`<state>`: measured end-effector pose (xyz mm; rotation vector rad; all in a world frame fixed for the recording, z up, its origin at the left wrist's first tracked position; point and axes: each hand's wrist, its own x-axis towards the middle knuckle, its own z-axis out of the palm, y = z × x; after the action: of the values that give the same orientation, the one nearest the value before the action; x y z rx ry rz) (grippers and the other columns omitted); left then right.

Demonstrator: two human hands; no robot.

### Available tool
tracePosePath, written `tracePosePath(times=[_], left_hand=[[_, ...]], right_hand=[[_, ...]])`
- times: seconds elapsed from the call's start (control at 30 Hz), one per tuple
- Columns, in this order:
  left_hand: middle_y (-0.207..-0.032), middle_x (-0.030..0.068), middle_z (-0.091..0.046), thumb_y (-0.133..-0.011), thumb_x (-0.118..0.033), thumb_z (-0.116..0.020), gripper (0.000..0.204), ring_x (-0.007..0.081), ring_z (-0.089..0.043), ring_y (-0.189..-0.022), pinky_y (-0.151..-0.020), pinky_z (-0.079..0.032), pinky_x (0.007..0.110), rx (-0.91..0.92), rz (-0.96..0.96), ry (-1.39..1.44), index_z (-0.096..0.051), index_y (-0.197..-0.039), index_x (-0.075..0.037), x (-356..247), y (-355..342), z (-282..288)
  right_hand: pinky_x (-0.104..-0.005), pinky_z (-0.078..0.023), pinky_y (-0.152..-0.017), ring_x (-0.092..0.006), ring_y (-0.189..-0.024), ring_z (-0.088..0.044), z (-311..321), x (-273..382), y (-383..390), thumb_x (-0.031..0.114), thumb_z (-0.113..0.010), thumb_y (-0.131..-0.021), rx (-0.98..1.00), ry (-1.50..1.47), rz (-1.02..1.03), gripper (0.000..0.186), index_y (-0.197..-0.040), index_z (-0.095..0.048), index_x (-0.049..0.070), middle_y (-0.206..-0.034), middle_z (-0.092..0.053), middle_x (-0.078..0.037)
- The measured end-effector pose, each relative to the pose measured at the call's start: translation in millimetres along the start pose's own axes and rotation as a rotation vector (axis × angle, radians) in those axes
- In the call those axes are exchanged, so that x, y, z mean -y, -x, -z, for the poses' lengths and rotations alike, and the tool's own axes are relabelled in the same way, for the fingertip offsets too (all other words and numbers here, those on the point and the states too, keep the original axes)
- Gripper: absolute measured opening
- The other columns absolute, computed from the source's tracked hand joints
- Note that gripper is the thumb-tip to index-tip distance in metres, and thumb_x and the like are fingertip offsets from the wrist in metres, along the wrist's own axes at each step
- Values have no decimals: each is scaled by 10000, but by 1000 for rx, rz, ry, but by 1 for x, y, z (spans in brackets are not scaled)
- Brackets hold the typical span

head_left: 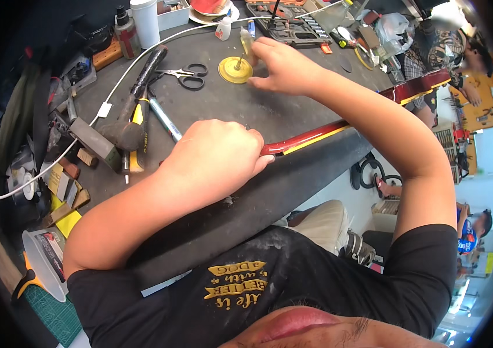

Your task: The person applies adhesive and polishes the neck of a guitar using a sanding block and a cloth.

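Observation:
My left hand is closed around a glossy dark red guitar neck with a yellow strip along its near side. The neck runs from the fist toward the upper right, passing under my right forearm. At the far middle of the bench, my right hand has its thumb apart from its bent fingers. Its fingertips are beside a small translucent bottle and a round yellow disc with a thin dark stem. Whether the fingers touch the bottle is unclear.
Black-handled scissors, a marker and a hammer lie left of centre. A white cable crosses the bench. Beyond are a white bottle and an open socket set. Other people appear at the right.

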<state>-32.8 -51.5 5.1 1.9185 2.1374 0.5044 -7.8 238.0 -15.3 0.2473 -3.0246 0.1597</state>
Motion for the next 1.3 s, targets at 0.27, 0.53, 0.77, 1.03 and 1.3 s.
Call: tracePosePath(times=[0.27, 0.53, 0.77, 1.03, 1.3], left_hand=[[-807, 169, -777, -1057, -392, -778, 395, 391, -794, -797, -764, -641, 518, -10, -14, 0, -786, -934, -16, 2, 1, 0], [-805, 179, -775, -1057, -385, -776, 401, 401, -796, -800, -746, -636, 527, -29, -50, 30, -770, -902, -16, 5, 3, -2], [-802, 185, -771, -1062, -395, -769, 413, 409, -795, -807, -752, -636, 530, 9, -35, 23, -768, -916, -9, 3, 1, 1], [-799, 182, -769, -1060, -402, -773, 417, 407, -795, -806, -752, -639, 527, 11, -33, 8, -768, -938, -3, 4, 1, 0], [-796, 182, -768, -1060, -399, -773, 416, 404, -795, -803, -733, -639, 528, 31, -23, 11, -765, -934, -3, 3, -1, 2]], right_hand=[[-482, -583, -1047, -407, -1208, -707, -14, 1, -19, 192, -864, -976, 21, -236, 27, 314, -1184, -695, 27, -1387, -709, -204], [-504, -579, -1114, -423, -1345, -662, 12, 26, 2, 114, -839, -944, 16, 56, 398, 428, -1334, -667, 72, -1524, -666, -191], [-372, -609, -1080, -160, -1200, -741, 24, -7, -19, 124, -792, -1090, 228, -657, -197, 362, -1434, -719, 36, -1412, -761, -69], [-395, -610, -1071, -199, -1232, -728, 24, -28, -27, 76, -809, -1039, 413, -752, -212, 363, -1400, -795, 54, -1381, -754, -84], [-370, -577, -884, -163, -880, -678, -9, -41, -16, 112, -854, -1019, 167, -556, -254, 155, -1033, -730, 18, -919, -755, -19]])
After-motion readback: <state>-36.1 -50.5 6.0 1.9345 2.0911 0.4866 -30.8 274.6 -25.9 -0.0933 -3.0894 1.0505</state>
